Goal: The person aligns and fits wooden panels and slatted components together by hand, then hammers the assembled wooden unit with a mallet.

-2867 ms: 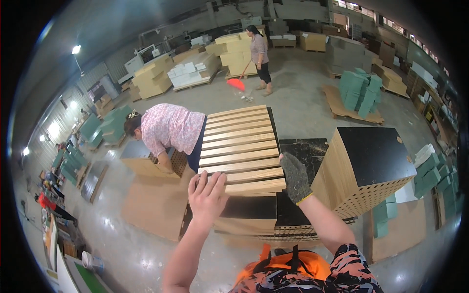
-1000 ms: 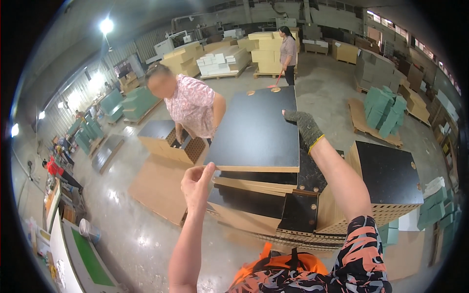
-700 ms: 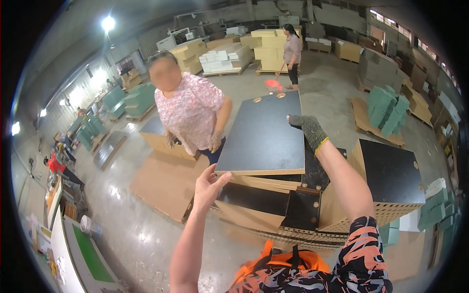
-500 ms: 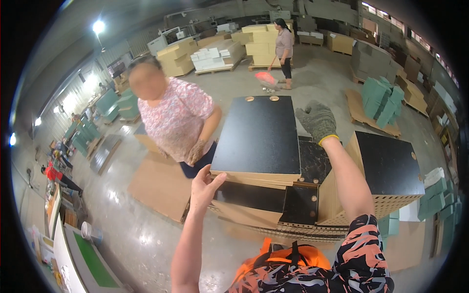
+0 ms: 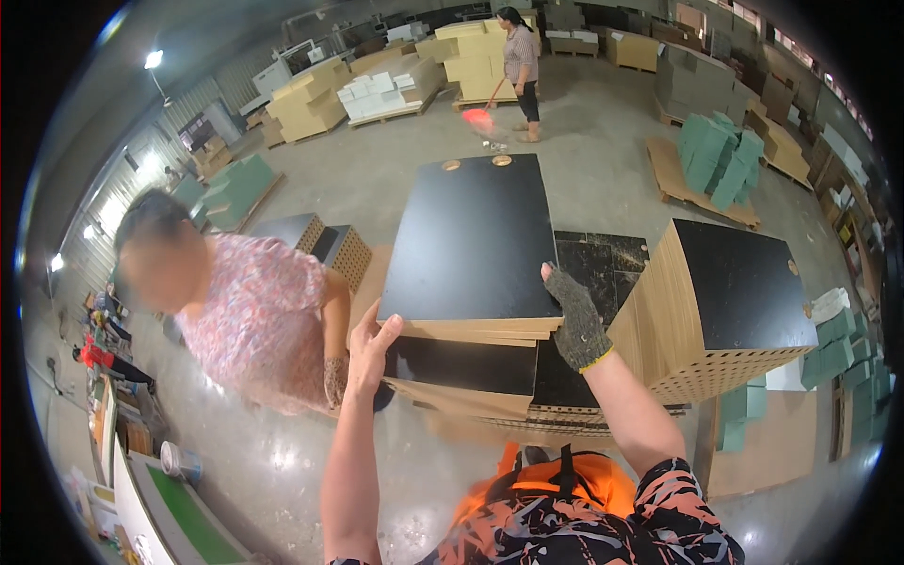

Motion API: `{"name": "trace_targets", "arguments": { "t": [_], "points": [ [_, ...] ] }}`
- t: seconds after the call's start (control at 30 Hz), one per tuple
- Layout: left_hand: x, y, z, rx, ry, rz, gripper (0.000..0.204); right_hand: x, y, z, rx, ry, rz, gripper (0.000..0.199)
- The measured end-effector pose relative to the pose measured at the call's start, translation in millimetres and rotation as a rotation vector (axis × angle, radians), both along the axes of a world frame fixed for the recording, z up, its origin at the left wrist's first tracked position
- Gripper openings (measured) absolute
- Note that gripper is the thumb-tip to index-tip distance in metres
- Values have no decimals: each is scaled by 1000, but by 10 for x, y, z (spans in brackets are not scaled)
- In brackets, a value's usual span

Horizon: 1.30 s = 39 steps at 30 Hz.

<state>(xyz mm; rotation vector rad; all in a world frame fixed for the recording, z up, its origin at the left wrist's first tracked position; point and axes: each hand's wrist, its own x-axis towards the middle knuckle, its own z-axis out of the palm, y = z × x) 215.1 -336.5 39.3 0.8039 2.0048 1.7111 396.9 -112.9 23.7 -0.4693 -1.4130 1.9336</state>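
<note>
- We are noting two hands: the bare left hand (image 5: 373,344) is touching the near left corner of the black panel (image 5: 476,245), thumb lying at its front edge; we are unable to tell whether its fingers are gripping.
- The gloved right hand (image 5: 578,320) is lying along the panel's right edge, thumb uppermost; we are equally unable to confirm a grip there.
- The panel is lying flat atop a pile of like boards, between both hands, and is showing two round holes (image 5: 502,161) near its far edge.
- Below, we are seeing a black-topped stack (image 5: 461,364) and, just right, a dusty black surface (image 5: 598,268).
- One taller stack (image 5: 734,282) is standing to the right, its near face bearing rows of small holes.
- We are counting three other people: one in a floral top (image 5: 259,311) beside the work, one holding a red sweeping tool (image 5: 478,120), one in red (image 5: 92,355) far left.
- A grey, shiny floor (image 5: 584,151) is carrying one bucket (image 5: 177,461) and one brown sheet bearing green blocks (image 5: 720,160).
</note>
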Motion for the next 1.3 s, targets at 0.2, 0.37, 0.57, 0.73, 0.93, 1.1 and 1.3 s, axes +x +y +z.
{"name": "trace_targets", "arguments": {
  "t": [0.2, 0.37, 0.57, 0.73, 0.93, 1.1, 1.3],
  "points": [
    [-151, -63, -307, 181, -23, -60, 66, 107, -159, -217, -45, -49, 9, 47],
    [-208, -75, -441, 204, -96, 25, 58, 64, -299, -209, 255, -227, -9, 64],
    [-273, -144, -424, 218, -89, -100, 70, 148, -307, -248, 206, -186, 41, 80],
    [-334, -347, -569, 194, -128, -343, 118, 234, -428, -350, 552, -254, 116, 115],
    [-311, -402, -531, 99, 46, -429, 138, 237, -458, -443, 602, -282, 183, 138],
    [-260, -320, -566, -50, 41, -327, 126, 271, -460, -554, 738, -264, 153, 141],
    [-208, -318, -506, 37, 27, -335, 103, 255, -601, -362, 681, -339, 94, 120]
  ]
}}
